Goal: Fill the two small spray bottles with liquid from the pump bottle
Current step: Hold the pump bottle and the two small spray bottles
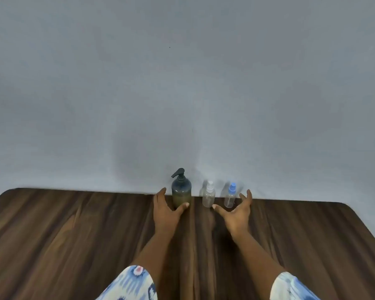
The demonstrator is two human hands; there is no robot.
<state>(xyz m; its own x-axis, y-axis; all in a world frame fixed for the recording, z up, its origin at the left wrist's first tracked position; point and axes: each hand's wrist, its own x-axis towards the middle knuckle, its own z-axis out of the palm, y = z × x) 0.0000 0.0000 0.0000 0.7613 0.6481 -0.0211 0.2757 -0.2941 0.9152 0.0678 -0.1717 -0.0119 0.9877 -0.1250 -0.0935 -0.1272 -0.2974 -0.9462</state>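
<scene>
A dark pump bottle (181, 190) with a black pump head stands near the table's far edge. To its right stand two small clear spray bottles, one with a white top (209, 194) and one with a blue top (230, 195). My left hand (167, 207) is spread around the pump bottle's base, thumb in front of it and fingers to its left. My right hand (236, 210) is spread open just in front of the blue-topped bottle, thumb pointing toward the white-topped one, holding nothing.
The bottles stand on a dark wood-grain table (74, 234) with rounded far corners. A plain grey wall (182, 83) rises right behind the far edge.
</scene>
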